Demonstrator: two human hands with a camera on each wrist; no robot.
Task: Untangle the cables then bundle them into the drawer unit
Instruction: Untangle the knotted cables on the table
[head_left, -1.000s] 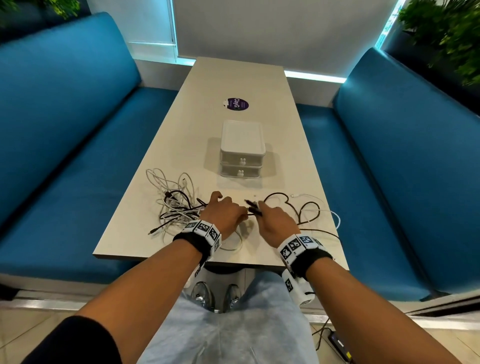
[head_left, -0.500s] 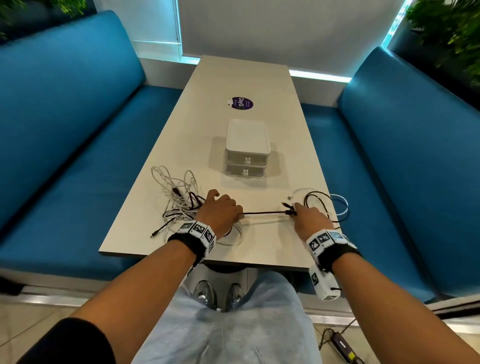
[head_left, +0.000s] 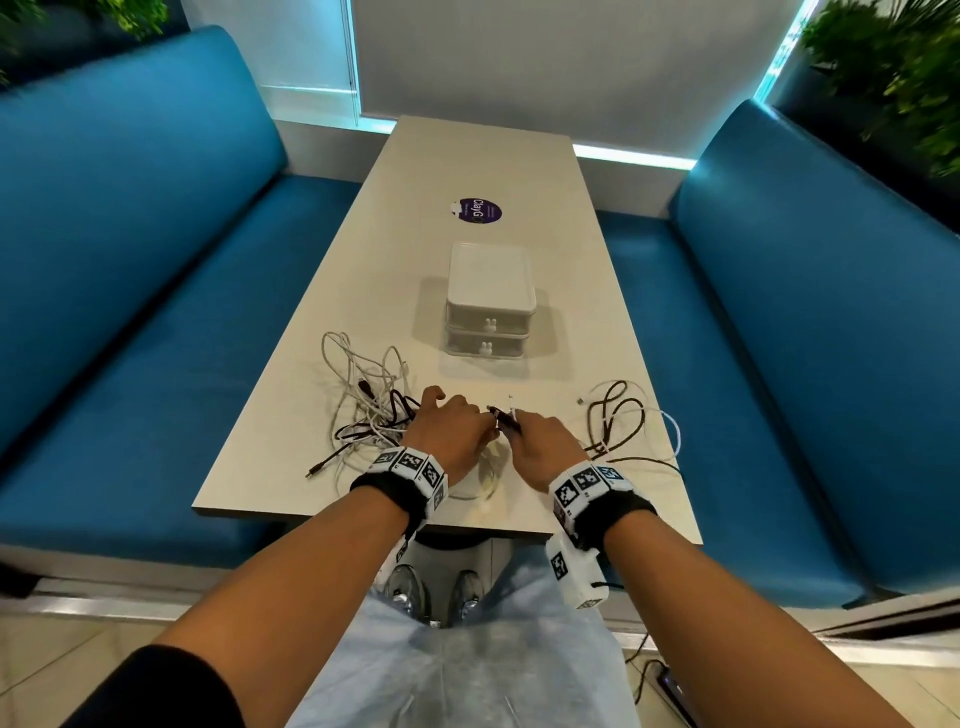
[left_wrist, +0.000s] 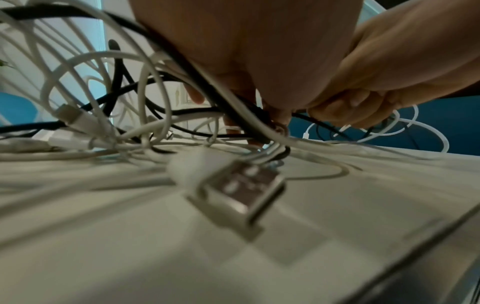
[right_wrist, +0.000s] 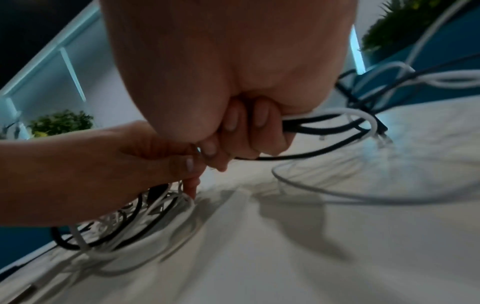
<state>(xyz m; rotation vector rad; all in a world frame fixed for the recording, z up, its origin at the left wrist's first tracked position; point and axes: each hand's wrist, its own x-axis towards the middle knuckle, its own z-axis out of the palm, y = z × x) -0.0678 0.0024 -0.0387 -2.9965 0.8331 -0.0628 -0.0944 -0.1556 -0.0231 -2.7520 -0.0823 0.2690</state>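
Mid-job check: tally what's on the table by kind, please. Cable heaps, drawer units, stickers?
Cable heaps: 2, the tangle on the left and the loose loops on the right; single cables cannot be counted.
Drawer unit: 1
Sticker: 1
Total: 4

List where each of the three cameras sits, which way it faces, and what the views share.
Head: worn on the head, looking forward and down the table at the drawer unit; both forearms, left hand and right hand show.
Left wrist: under the left hand, low over the table, facing the tangled cables.
Right wrist: under the right hand, facing its fingers curled round a black cable.
Shared: both wrist views show both hands meeting over the cables.
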